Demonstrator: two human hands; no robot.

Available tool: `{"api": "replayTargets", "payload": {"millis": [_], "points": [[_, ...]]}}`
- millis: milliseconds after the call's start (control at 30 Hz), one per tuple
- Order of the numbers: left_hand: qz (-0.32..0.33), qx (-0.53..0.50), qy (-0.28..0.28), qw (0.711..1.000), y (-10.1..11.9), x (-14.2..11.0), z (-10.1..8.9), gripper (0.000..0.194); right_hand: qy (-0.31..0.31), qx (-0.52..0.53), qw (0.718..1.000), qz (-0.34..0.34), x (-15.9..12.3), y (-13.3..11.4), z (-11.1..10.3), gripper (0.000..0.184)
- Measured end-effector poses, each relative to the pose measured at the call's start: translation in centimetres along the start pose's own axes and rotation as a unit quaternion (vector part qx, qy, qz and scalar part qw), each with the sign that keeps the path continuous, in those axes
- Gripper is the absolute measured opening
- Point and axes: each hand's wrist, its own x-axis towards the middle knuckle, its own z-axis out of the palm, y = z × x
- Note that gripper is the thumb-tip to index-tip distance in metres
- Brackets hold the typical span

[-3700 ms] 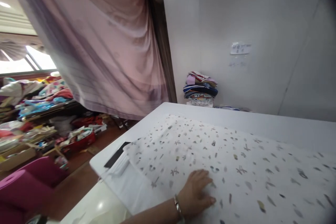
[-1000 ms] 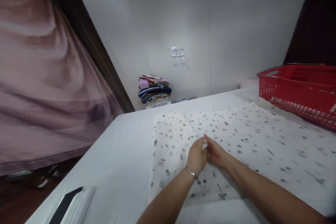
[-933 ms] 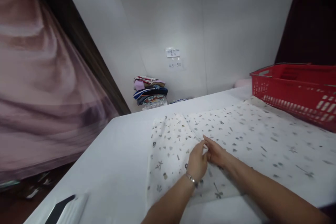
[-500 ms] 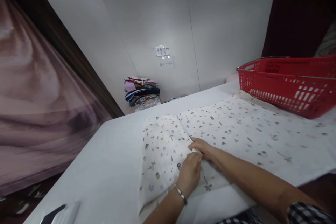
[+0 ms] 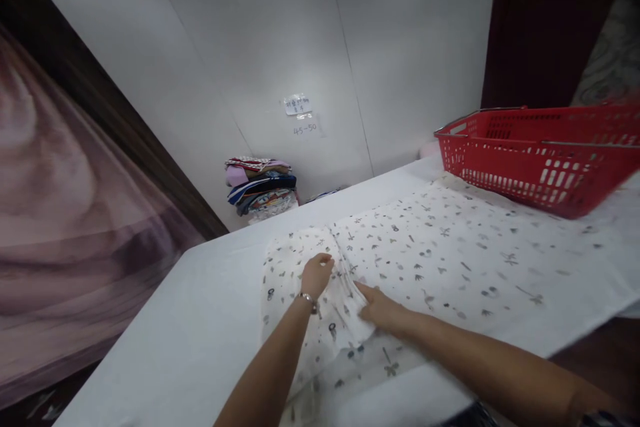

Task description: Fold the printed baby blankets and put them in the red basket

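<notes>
A white cloth [image 5: 400,247] printed with small plant-like motifs is spread over the table, its left end folded back on itself. My left hand [image 5: 316,277], with a silver bracelet at the wrist, is over the folded part. Its fingers are curled in near the fold's edge, and they seem to pinch the cloth. Just to the right, my right hand [image 5: 383,310] grips the loose edge of the fold, thumb on top and the other fingers partly hidden. Between the hands the cloth is bunched into narrow creases.
A red plastic basket [image 5: 530,160] with wire handles stands on the cloth's far right end. Behind the white table [image 5: 200,320], a stack of folded fabrics [image 5: 263,187] sits by the wall below paper labels [image 5: 299,105]. A pink curtain [image 5: 90,233] hangs at left.
My left hand has moved away from me along the fold, apart from my right hand. The fold's edge is now lifted and creased. The view has shifted slightly.
</notes>
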Motion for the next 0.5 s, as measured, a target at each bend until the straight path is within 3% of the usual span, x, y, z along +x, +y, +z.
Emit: {"api": "replayTargets", "payload": {"millis": [100,167,267,367,433,500], "points": [[-0.031,0.057,-0.009,0.998,1.0,3.3,0.3,0.027,-0.031,-0.045,0.996,-0.076,-1.0,0.0,0.9,0.085],[-0.051,0.095,-0.017,0.994,1.6,4.5,1.0,0.033,-0.053,-0.036,0.995,-0.081,-1.8,0.2,1.6,0.083],[-0.068,0.139,-0.03,0.987,1.9,4.9,2.4,0.034,-0.109,0.021,0.993,0.04,-2.9,0.5,1.9,0.075],[-0.066,0.156,-0.025,0.985,1.6,4.4,3.5,0.026,-0.19,-0.006,0.972,0.137,-2.4,0.3,0.6,0.04],[-0.064,0.148,-0.017,0.987,1.2,4.2,3.7,0.019,-0.172,-0.059,0.973,0.143,-0.6,-0.2,-1.1,0.019],[-0.063,0.133,-0.01,0.989,0.9,4.1,3.5,0.014,-0.064,-0.073,0.987,0.13,2.5,-0.8,-2.8,0.012]]}}
